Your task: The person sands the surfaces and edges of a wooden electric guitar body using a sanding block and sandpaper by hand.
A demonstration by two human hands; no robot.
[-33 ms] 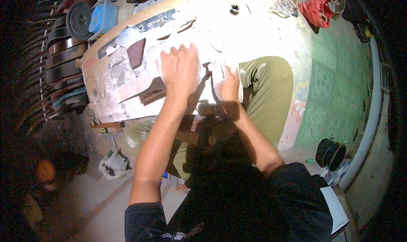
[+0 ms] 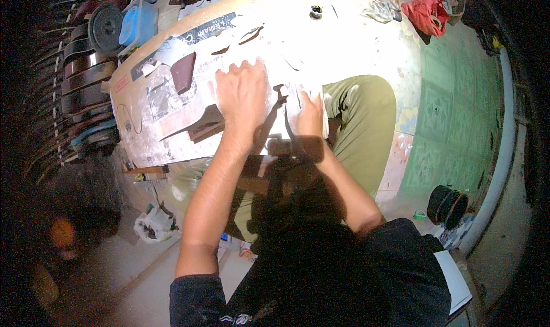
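Note:
My left hand [image 2: 243,92] presses down with curled fingers on the pale work surface, its fingertips hidden beneath the knuckles. Under and beside it, a flat pale piece with a curved edge [image 2: 186,119] reaches out to the left and casts a dark shadow. My right hand [image 2: 309,114] is closed around a whitish piece [image 2: 292,100] next to my bent knee; strong glare hides what kind of thing it is. A maroon flat piece [image 2: 183,73] lies beyond my left hand, with thin curved scraps [image 2: 250,36] farther off.
Beneath the work lies a dusty cardboard sheet [image 2: 127,103]. At the far left stand a blue plastic tub [image 2: 139,24] and a dark round lid [image 2: 105,28], beside a rack of dark items. A red bag [image 2: 425,16] sits far right; a grey pipe [image 2: 503,132] runs along the right.
The fingers of my right hand have shifted slightly on the whitish piece. My left hand stays in place.

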